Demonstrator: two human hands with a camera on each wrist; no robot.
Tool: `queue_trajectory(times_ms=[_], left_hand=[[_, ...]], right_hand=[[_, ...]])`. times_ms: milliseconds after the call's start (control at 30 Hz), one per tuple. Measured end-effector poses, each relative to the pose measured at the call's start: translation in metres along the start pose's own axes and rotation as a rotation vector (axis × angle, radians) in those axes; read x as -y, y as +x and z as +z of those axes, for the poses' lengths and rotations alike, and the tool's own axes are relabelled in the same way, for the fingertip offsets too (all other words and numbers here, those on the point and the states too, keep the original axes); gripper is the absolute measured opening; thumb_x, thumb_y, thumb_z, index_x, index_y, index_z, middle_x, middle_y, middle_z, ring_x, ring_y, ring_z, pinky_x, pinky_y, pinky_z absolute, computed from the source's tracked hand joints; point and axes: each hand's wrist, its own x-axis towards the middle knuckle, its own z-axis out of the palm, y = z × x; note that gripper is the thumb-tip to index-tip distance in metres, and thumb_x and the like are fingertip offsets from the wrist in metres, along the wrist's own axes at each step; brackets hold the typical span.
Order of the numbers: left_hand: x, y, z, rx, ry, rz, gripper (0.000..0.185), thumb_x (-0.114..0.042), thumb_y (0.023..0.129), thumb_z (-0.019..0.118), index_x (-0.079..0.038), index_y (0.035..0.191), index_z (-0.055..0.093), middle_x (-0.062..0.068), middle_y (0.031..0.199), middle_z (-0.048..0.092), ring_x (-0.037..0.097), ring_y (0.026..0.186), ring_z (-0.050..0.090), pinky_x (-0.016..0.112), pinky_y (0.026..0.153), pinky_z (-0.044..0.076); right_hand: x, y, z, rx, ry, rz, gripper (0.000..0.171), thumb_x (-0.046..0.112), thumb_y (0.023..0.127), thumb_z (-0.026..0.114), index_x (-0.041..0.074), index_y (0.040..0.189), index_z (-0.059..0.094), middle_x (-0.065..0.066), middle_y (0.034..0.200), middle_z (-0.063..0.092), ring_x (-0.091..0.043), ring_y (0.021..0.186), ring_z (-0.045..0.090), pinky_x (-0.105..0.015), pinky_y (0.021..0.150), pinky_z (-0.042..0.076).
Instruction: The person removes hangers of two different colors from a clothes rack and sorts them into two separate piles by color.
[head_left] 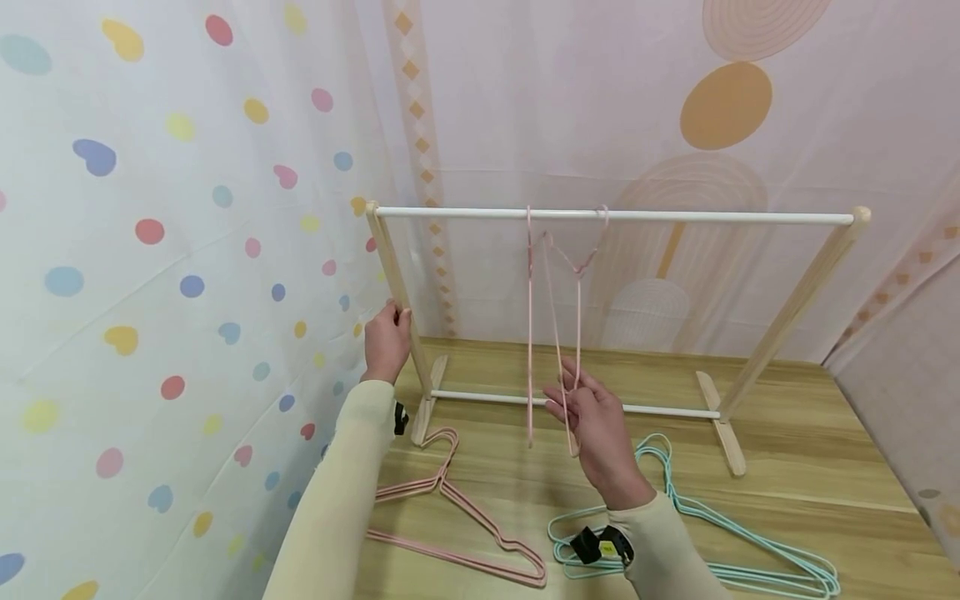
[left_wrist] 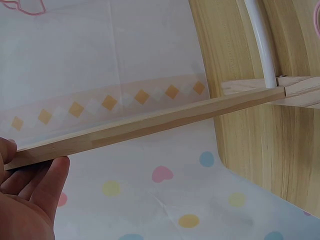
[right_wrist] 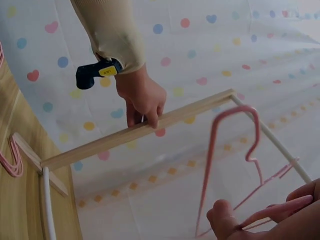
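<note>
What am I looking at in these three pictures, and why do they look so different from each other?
No machine here: a person wears three cameras, one on the head and one on each wrist. The head view looks down at a small wooden clothes rack standing on a wooden table. The left hand grips the rack's left post; the left wrist view shows that post close up, the right wrist view shows the hand from the side. The right hand pinches a pink hanger that hangs on the white top rail; its fingers show in the right wrist view. More pink hangers and mint green hangers lie on the table. Patterned sheets hang behind.
</note>
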Motion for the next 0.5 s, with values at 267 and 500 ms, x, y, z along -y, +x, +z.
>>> queue_trajectory(times_ms=[267, 500], left_hand=[[0.0, -0.001, 0.0, 0.0, 0.0, -0.005, 0.024, -0.019, 0.103, 0.052, -0.002, 0.086, 0.052, 0.014, 0.071, 0.052, 0.029, 0.061, 0.052, 0.038, 0.056, 0.042], [-0.003, 0.0, 0.0, 0.016, 0.002, -0.015, 0.023, -0.019, 0.103, 0.051, -0.001, 0.089, 0.054, 0.015, 0.074, 0.054, 0.029, 0.063, 0.054, 0.039, 0.057, 0.044]], right_hand=[[0.007, -0.006, -0.018, 0.024, 0.037, -0.031, 0.048, -0.003, 0.099, 0.029, 0.003, 0.145, 0.04, -0.022, 0.144, 0.039, -0.025, 0.112, 0.06, -0.035, 0.092, 0.048], [0.011, -0.017, -0.036, 0.07, 0.081, -0.03, 0.044, 0.006, 0.106, 0.027, 0.004, 0.151, 0.029, -0.024, 0.149, 0.031, -0.033, 0.122, 0.053, -0.037, 0.095, 0.045]])
